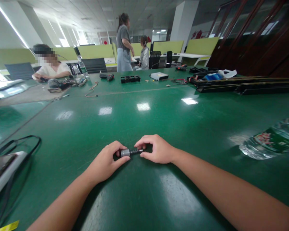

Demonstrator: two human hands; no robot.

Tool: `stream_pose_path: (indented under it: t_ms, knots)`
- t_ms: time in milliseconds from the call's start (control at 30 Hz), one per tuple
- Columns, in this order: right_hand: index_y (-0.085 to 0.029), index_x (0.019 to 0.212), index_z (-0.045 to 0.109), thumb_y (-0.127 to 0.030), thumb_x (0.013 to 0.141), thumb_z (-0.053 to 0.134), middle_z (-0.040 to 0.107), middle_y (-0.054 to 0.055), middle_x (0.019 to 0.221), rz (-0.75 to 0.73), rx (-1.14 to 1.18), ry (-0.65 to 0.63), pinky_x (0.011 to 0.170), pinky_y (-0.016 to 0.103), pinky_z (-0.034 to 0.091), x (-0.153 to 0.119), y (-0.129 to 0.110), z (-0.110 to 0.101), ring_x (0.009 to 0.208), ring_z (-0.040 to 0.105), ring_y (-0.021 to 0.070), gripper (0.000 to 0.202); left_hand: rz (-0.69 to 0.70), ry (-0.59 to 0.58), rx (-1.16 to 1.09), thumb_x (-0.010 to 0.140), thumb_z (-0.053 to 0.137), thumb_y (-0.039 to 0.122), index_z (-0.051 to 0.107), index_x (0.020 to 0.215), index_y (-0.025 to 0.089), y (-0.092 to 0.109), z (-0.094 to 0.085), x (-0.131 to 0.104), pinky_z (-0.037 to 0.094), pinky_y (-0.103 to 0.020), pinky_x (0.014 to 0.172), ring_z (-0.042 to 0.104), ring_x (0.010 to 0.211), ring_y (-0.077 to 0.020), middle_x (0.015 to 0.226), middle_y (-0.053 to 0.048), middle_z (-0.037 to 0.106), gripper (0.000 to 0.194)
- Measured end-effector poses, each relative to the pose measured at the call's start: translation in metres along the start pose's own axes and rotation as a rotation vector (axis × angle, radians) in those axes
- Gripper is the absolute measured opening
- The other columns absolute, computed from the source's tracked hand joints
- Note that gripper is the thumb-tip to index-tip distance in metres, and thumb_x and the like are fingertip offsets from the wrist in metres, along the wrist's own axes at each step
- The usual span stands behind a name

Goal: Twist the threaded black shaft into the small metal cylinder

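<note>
A small cylindrical part [125,152] lies level just above or on the green table, its body grey and its thin dark ribbed shaft ending in a bright metal tip. My left hand [109,160] pinches the grey body between thumb and forefinger. On the other side, my right hand [157,149] curls its thumb and fingers around the tip end of the shaft. Whether every right fingertip touches the shaft I cannot make out. The shaft points to the right, toward my right palm.
The green table [173,118] stretches far ahead. A water bottle [274,138] lies at the right; a phone-like device [4,170] with a black cord [36,139] is at left. Farther back are a drill [107,77], black trays [130,79], dark rails [231,85] and several people.
</note>
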State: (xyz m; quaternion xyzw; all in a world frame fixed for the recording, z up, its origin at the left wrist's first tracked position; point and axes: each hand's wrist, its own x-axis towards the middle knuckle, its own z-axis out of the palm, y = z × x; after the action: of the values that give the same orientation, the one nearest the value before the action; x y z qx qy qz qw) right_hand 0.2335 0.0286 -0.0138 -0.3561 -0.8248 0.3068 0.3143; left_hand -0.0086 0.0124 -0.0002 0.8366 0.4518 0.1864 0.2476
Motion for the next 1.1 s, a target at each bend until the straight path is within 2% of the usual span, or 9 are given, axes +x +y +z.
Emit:
stream_pose_path:
  t_ms: [67, 167, 367, 533, 767, 900, 1100]
  knots:
    - [-0.016, 0.106, 0.069, -0.009, 0.069, 0.069, 0.072, 0.003, 0.091, 0.001, 0.063, -0.012, 0.078, 0.028, 0.049, -0.0010, -0.0013, 0.0002, 0.076, 0.062, 0.0141, 0.038, -0.003, -0.002, 0.000, 0.089, 0.061, 0.037, 0.063, 0.095, 0.019, 0.0000, 0.0000, -0.0003, 0.045, -0.029, 0.071, 0.057, 0.077, -0.0182, 0.085, -0.002, 0.061, 0.019]
    - [-0.017, 0.109, 0.068, -0.008, 0.069, 0.069, 0.073, 0.003, 0.096, 0.014, 0.079, -0.009, 0.080, 0.029, 0.050, -0.0018, -0.0008, 0.0009, 0.078, 0.063, 0.0147, 0.041, -0.014, 0.002, 0.003, 0.088, 0.062, 0.037, 0.063, 0.095, 0.019, -0.0002, 0.0000, -0.0009, 0.045, -0.029, 0.070, 0.057, 0.077, -0.0180, 0.085, -0.002, 0.061, 0.019]
    - [-0.017, 0.103, 0.070, -0.010, 0.069, 0.071, 0.070, 0.002, 0.088, -0.006, 0.022, -0.015, 0.076, 0.028, 0.049, -0.0006, 0.0002, 0.0019, 0.074, 0.060, 0.0140, 0.035, -0.015, 0.001, 0.005, 0.085, 0.066, 0.041, 0.063, 0.098, 0.019, 0.0010, -0.0006, -0.0010, 0.045, -0.029, 0.070, 0.057, 0.077, -0.0181, 0.086, -0.002, 0.062, 0.026]
    - [-0.017, 0.101, 0.070, -0.010, 0.068, 0.072, 0.068, 0.001, 0.083, -0.019, -0.008, -0.031, 0.074, 0.027, 0.047, -0.0006, 0.0002, 0.0020, 0.072, 0.060, 0.0137, 0.034, -0.039, -0.002, -0.019, 0.092, 0.056, 0.040, 0.065, 0.099, 0.020, 0.0029, -0.0011, 0.0004, 0.044, -0.029, 0.071, 0.057, 0.077, -0.0178, 0.085, -0.001, 0.063, 0.023]
    - [-0.016, 0.100, 0.071, -0.016, 0.072, 0.073, 0.069, 0.002, 0.085, -0.030, -0.062, -0.027, 0.077, 0.028, 0.046, 0.0003, 0.0015, 0.0069, 0.074, 0.061, 0.0141, 0.027, -0.009, -0.016, -0.006, 0.087, 0.064, 0.036, 0.066, 0.102, 0.021, -0.0003, 0.0009, 0.0011, 0.044, -0.029, 0.072, 0.057, 0.080, -0.0180, 0.089, -0.001, 0.065, 0.021]
    - [-0.018, 0.096, 0.072, -0.021, 0.075, 0.074, 0.070, 0.003, 0.087, -0.070, -0.130, -0.040, 0.080, 0.030, 0.044, 0.0006, -0.0009, 0.0080, 0.082, 0.062, 0.0165, 0.021, 0.005, -0.011, 0.015, 0.087, 0.065, 0.037, 0.067, 0.099, 0.021, 0.0007, 0.0019, 0.0012, 0.044, -0.029, 0.073, 0.057, 0.079, -0.0178, 0.089, -0.002, 0.065, 0.020]
    - [-0.018, 0.096, 0.073, -0.017, 0.078, 0.071, 0.072, 0.002, 0.088, -0.080, -0.170, -0.064, 0.080, 0.029, 0.041, 0.0015, -0.0027, 0.0082, 0.084, 0.062, 0.0161, 0.018, -0.017, -0.002, 0.039, 0.087, 0.066, 0.037, 0.067, 0.099, 0.021, 0.0058, 0.0045, 0.0036, 0.043, -0.030, 0.074, 0.058, 0.080, -0.0182, 0.090, -0.001, 0.066, 0.020]
